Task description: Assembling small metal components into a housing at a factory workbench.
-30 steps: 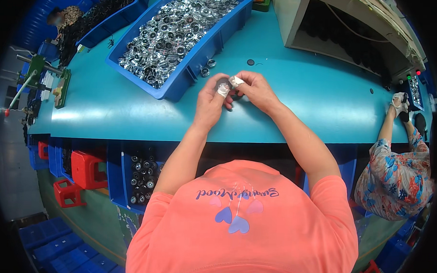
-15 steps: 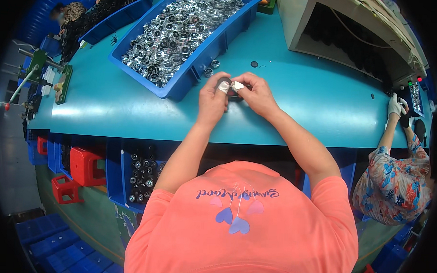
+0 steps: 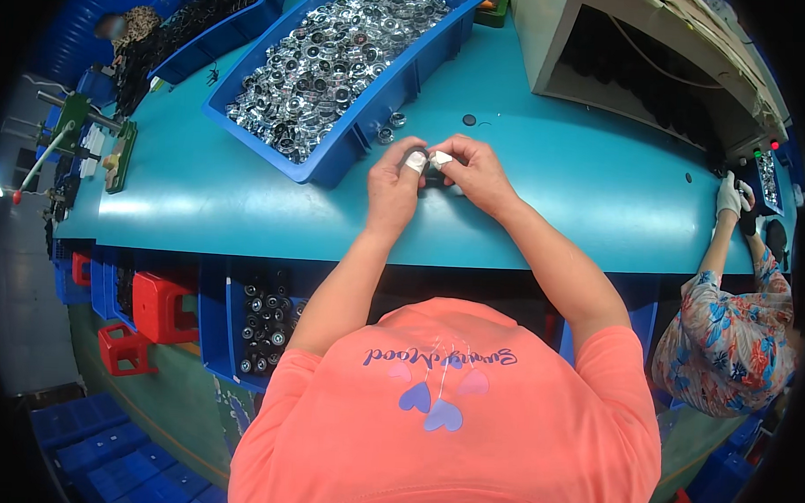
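Note:
My left hand (image 3: 392, 187) and my right hand (image 3: 481, 181) meet above the table, both closed around a small black part (image 3: 432, 178). Fingers cover most of that part, so its full shape is hidden. White tape wraps both thumbs, whose tips press close together over it. Just beyond my left hand, a couple of loose clear-and-black round pieces (image 3: 396, 120) lie beside a long blue bin (image 3: 335, 165). Many similar shiny pieces (image 3: 324, 80) fill the bin. A small black disc (image 3: 469, 120) rests on the table past my right hand.
The teal table (image 3: 244, 215) carries a green hand press (image 3: 70, 120) at far left and a beige open-fronted machine (image 3: 552, 44) at far right. A gloved co-worker (image 3: 728, 334) handles dark parts on the right. Red stools (image 3: 159, 307) and a crate of black wheels (image 3: 227, 334) stand below.
Both hands stay together on the black part, with the fingers and thumbs shifting slightly. The whole view has moved a few pixels.

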`<move>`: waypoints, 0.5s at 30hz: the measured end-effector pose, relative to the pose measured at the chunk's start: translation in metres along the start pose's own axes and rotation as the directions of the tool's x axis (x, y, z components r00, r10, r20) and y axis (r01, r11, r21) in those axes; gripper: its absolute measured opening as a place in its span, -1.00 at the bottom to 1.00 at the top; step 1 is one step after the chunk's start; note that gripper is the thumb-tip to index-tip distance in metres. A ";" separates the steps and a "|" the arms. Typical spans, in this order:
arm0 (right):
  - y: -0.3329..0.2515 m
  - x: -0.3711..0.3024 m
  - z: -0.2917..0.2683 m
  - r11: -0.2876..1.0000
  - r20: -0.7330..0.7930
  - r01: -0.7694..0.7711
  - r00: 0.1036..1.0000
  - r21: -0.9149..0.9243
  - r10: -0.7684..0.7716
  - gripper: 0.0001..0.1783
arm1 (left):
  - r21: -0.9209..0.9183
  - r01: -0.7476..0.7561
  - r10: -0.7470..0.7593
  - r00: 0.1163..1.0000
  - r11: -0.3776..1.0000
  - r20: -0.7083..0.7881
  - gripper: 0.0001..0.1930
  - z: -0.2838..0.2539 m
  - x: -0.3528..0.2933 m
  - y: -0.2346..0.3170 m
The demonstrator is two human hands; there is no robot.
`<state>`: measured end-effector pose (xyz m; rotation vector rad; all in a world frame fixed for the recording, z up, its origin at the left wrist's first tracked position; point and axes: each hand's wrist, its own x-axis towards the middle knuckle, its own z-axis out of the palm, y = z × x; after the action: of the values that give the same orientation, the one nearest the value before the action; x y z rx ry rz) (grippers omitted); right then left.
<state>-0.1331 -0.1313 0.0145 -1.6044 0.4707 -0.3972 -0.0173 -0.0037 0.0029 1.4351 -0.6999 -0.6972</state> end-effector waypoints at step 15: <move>0.002 0.005 -0.003 0.975 0.086 -0.105 0.992 0.195 0.090 -0.68 | -0.025 0.043 -0.040 0.991 0.999 0.125 -0.44 -0.003 -0.007 0.011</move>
<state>-0.1307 -0.1360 0.0122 -1.3916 0.4353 -0.2976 -0.0194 0.0034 0.0133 1.3927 -0.7557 -0.8313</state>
